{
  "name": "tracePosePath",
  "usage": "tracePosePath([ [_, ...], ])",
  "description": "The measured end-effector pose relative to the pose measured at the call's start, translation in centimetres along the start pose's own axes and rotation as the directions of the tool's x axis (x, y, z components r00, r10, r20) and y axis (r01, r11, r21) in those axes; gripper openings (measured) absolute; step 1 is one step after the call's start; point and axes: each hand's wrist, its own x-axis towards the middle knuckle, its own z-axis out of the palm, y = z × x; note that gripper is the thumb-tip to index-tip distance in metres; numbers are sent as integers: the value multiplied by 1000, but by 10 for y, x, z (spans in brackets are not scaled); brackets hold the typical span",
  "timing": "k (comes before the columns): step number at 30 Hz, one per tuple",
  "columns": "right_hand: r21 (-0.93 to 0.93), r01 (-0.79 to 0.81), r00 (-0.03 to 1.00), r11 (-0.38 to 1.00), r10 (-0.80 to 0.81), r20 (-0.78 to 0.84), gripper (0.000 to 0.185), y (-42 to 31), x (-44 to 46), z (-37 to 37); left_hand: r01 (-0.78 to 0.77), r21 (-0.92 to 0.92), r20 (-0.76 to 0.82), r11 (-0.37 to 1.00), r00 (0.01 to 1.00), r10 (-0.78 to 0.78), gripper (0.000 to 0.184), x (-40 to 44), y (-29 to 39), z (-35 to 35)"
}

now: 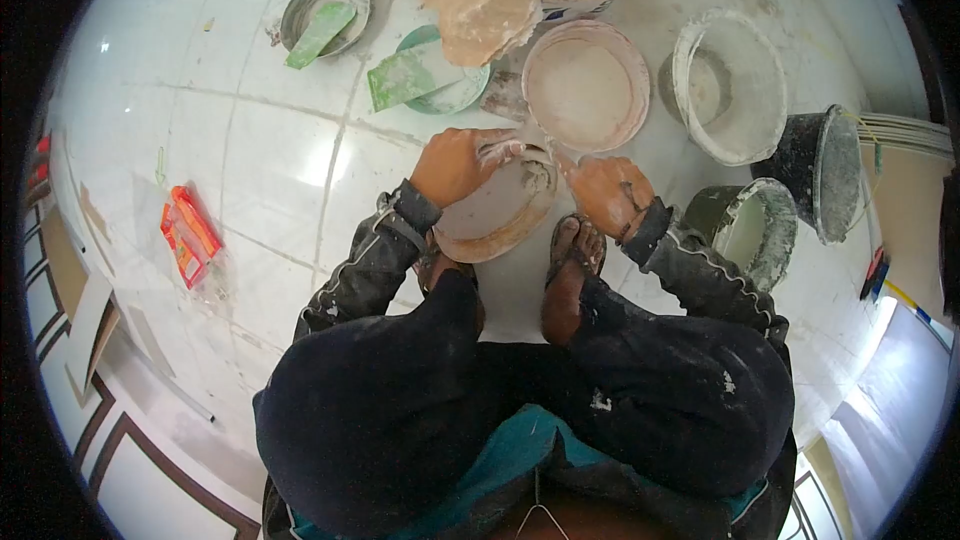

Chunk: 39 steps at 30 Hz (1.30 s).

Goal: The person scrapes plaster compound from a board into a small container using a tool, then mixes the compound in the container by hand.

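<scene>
Knees, left hand, right hand, angled inward, perhaps touching bowl

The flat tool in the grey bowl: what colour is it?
The flat tool is green with whitish smears, as the head view shows.

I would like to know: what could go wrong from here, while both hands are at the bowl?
The bowl is close to the feet, so a tip might spill onto them. The right hand and left hand are near the pink basin, so a knock might spill it too.
</scene>
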Motion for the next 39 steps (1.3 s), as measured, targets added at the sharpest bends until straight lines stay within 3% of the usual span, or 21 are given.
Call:
tracePosePath([
  [3, -28, -39, 999, 999, 39, 4, 46, -1, 1, -4, -26, 144, 38, 989, 999, 20, 29, 6, -2, 0],
  [6, -34, -64, 996, 997, 62, -65, 59, 28, 16, 66, -26, 114, 3, 993, 1000, 26, 29, 6, -2, 0],
  [7, 103, -44, 987, 994, 60, -152, 61, 51, 19, 119, -25, 114, 6, 993, 1000, 25, 29, 5, -5, 1],
  [9, 240, -16, 969, 971, 75, -235, 62, 64, 15, 152, -89, -43, -210, 995, 975, 78, 29, -1, -14, 4],
  [10, 541, -35, 973, 840, 151, -172, 45, 69, 11, 164, -90, -45, -206, 995, 975, 79, 29, -4, -17, 5],
  [12, 785, -65, 976, 617, 203, -79, 33, 64, 3, 172, -45, -67, -296, 997, 955, 23, 29, -14, -17, 8],
  [13, 586, -130, 985, 800, 172, -17, 34, 60, -1, 176, -47, -68, -291, 997, 956, 25, 29, -18, -15, 9],
  [15, 341, -174, 985, 924, 166, 53, 35, 42, -10, 161, 80, -331, -345, 940, 917, -200, 26, -25, -11, 8],
  [17, 309, -202, 979, 929, 198, 45, 77, 23, -18, 137, 94, -349, -363, 933, 904, -227, 25, -26, -4, 9],
  [19, 444, -140, 986, 885, 168, -22, 76, 29, -23, 164, 116, -356, -384, 927, 886, -258, 25, -31, -8, 9],
  [21, 566, -82, 983, 821, 161, -91, 76, 24, -24, 152, 69, -236, -358, 969, 921, -153, 27, -32, -21, 14],
  [23, 114, -110, 993, 987, 105, 44, 44, 5, -19, 77, 40, -202, -355, 979, 928, -111, 27, -28, -12, 5],
  [26, 46, -75, 996, 996, 73, 50, 37, 9, -4, 50, 2, -130, -305, 991, 952, -42, 25, -25, -5, -5],
  [29, 83, -130, 991, 988, 132, -16, 32, 8, 5, 39, -25, -112, -283, 993, 959, -8, 25, -25, -2, -7],
  [30, 83, -131, 991, 988, 133, -16, 32, 18, 3, 72, -31, -127, -302, 991, 953, -9, 26, -27, -3, -8],
  [31, 299, -95, 983, 950, 137, -125, 34, 36, -1, 134, -30, -127, -302, 991, 953, -10, 26, -28, -6, -5],
  [33, 501, -35, 960, 865, 168, -224, 35, 23, -4, 136, -51, -192, -462, 980, 886, -44, 23, -34, -16, 5],
  [35, 267, -218, 975, 939, 194, 112, 35, 6, -10, 123, -5, -275, -514, 962, 846, -143, 23, -39, -23, 14],
  [36, 269, -218, 974, 938, 194, 114, 35, 8, -10, 151, 36, -356, -550, 934, 800, -240, 24, -45, -24, 17],
  [37, 264, -85, 995, 961, 97, -32, 38, 14, -8, 203, 35, -355, -549, 934, 801, -238, 24, -51, -23, 18],
  [39, 238, 42, 984, 970, 2, -180, 42, 4, -8, 191, 165, -494, -529, 854, 722, -446, 28, -63, -19, 20],
])
